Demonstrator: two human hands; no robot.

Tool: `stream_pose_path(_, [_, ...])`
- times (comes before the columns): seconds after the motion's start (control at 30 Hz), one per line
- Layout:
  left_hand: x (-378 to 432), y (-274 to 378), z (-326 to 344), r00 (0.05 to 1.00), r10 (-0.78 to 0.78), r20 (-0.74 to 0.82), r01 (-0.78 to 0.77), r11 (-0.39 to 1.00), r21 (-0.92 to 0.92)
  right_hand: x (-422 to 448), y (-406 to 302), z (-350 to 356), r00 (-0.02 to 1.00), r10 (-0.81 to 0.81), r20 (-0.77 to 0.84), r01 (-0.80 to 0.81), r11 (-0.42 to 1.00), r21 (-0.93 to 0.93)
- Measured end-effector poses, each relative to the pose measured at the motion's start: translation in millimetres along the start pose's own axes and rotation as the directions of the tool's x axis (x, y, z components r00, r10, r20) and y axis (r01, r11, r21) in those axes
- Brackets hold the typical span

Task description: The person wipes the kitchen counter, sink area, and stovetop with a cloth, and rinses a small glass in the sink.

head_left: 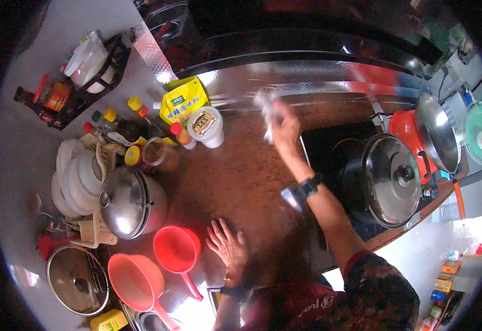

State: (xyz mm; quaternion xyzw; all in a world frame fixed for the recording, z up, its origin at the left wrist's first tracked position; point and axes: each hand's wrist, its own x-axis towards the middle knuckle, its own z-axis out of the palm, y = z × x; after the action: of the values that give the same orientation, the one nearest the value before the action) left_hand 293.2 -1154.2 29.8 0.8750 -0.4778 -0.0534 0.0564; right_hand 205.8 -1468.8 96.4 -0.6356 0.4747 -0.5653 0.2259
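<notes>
My right hand reaches over the far part of the brown countertop, near the metallic foil-like backsplash. A whitish cloth, blurred, is gripped in its fingers. Flat on the near part of the counter rests my left hand, fingers spread and holding nothing. Just left of it lies a red plastic dipper, its handle pointing towards me. A lidded white plastic tub stands left of the cloth, in front of a yellow seasoning pouch.
Right of my right arm, a large pot with a glass lid stands on a black cooktop. At left are a lidded metal pot, a dish rack with white bowls, several condiment bottles and a pink dipper. A steel wok stands far right.
</notes>
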Motion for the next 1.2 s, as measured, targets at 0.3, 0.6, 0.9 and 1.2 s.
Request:
stream_pose_path(0.3, [2.9, 6.4, 0.8, 0.996, -0.062, 0.064, 0.06, 0.998, 0.028, 117.5, 21.7, 70.1, 0.831, -0.407, -0.38, 0.261, 0.887, -0.38])
stream_pose_path(0.6, [4.8, 6.5, 2.6, 0.999, -0.028, 0.047, 0.024, 0.998, 0.066, 41.9, 59.3, 139.5, 0.855, -0.49, 0.17, 0.505, 0.714, -0.486])
stream_pose_path(0.9, [3.7, 4.2, 0.5, 0.999, -0.043, 0.004, 0.043, 0.999, 0.015, 32.1, 61.6, 102.2, 0.657, -0.445, 0.608, 0.741, 0.527, -0.416])
stream_pose_path(1.2, [5.9, 9.9, -2.8, 1.0, -0.024, 0.001, 0.024, 1.0, -0.009, 49.4, 120.2, 30.5, 0.893, -0.313, 0.323, 0.448, 0.564, -0.694])
